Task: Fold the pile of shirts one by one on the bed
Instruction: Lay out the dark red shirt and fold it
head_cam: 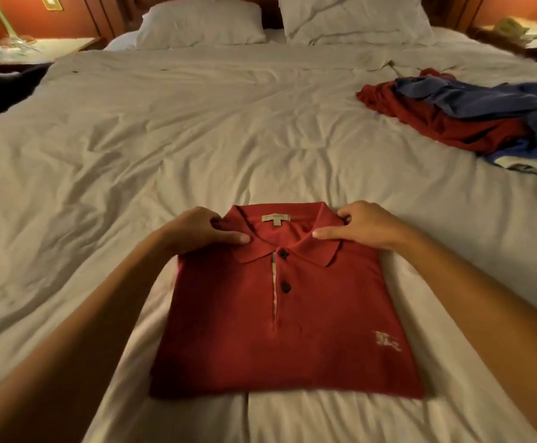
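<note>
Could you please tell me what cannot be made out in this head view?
Pile: head view, cut by the right edge; shirt count unclear.
Polo: sleeves and back hidden under its own front.
Neck label: text too small.
Left nightstand items: blurred.

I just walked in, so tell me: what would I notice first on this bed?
The folded red polo shirt lies front and centre on the white bed, with the left hand and right hand gripping its shoulders. Farther back on the right sits a rumpled pile of red and blue shirts.
</note>
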